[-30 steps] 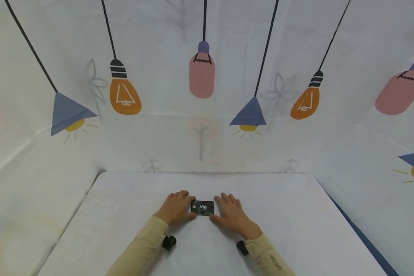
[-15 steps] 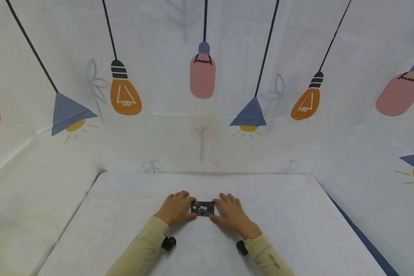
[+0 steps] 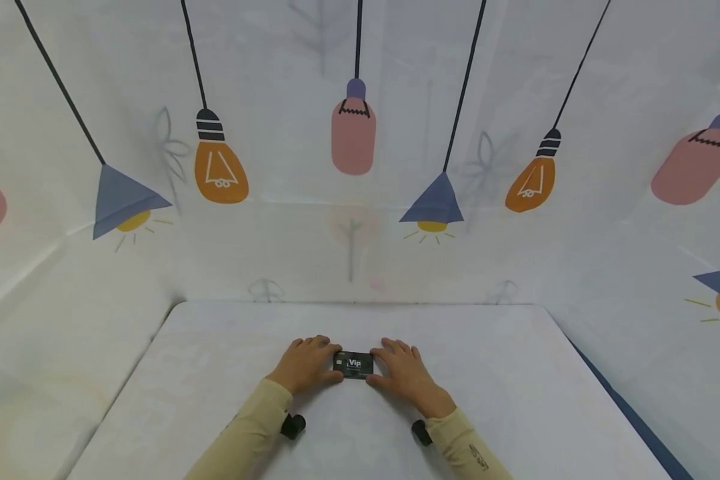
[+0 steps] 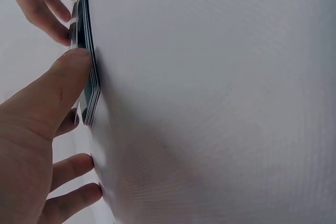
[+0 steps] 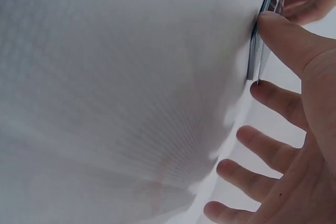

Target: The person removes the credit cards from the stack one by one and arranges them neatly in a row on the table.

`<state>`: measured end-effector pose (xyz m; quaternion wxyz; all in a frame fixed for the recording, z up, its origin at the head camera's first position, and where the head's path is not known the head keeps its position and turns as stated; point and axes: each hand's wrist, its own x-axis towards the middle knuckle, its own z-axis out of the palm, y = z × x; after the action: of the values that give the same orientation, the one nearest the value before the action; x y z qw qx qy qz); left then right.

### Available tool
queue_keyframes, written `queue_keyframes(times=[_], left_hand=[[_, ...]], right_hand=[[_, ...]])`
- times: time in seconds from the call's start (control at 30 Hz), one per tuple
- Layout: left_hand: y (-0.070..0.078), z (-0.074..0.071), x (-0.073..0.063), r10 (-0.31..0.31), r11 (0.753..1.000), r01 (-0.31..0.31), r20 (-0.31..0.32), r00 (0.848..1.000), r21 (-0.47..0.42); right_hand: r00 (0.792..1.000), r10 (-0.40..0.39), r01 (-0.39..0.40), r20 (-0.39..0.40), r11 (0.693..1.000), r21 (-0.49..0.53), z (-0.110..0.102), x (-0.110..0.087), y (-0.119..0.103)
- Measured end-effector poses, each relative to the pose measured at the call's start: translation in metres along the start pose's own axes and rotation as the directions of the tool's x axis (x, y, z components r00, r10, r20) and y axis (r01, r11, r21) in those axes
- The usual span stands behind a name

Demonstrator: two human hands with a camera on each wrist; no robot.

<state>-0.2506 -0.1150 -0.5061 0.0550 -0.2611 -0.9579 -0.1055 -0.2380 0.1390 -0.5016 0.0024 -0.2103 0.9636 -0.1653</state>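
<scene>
A dark green bank card [image 3: 353, 365] printed "Vip" lies face up on the white table between both hands. From the side, the left wrist view shows a thin stack of several cards [image 4: 90, 95] under it. My left hand [image 3: 305, 365] pinches the left end, thumb on the near edge and forefinger at the far corner. At the right end my right hand [image 3: 407, 375] does the same, its thumb [image 5: 275, 24] against the near edge of the stack and its forefinger [image 5: 273, 97] by the corner. The other fingers of both hands are spread, their tips at the tabletop.
The white table [image 3: 216, 400] reaches back to a pale cloth wall [image 3: 300, 253] printed with hanging lamps. Cloth walls also stand at the left and right. Small black devices [image 3: 293, 425] sit at both wrists, beside the beige sleeves [image 3: 246, 427].
My right forefinger has moved in to the card's far right corner, from slightly apart a second ago. The left hand and the card hold nearly the same place.
</scene>
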Motion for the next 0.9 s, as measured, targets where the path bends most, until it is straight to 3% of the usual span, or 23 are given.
queue_keyframes(times=[0.37,0.6,0.73,0.9], left_hand=[[0.002,-0.002,-0.009,0.097,0.995,-0.094,-0.078,0.992,0.044],[0.001,-0.009,-0.022,0.186,0.981,-0.177,-0.133,0.974,0.074],[0.001,-0.014,-0.035,0.195,0.98,-0.187,-0.141,0.971,0.07],[0.001,-0.017,-0.05,0.157,0.986,-0.15,-0.126,0.98,0.069]], right_hand=[[0.993,-0.085,0.084,-0.084,0.996,-0.011,-0.004,-0.009,0.006],[0.973,-0.183,0.185,-0.141,0.983,0.0,-0.004,-0.012,0.006],[0.963,-0.217,0.217,-0.159,0.976,-0.017,-0.004,-0.013,0.0],[0.945,-0.262,0.264,-0.198,0.964,-0.017,-0.005,-0.015,-0.011]])
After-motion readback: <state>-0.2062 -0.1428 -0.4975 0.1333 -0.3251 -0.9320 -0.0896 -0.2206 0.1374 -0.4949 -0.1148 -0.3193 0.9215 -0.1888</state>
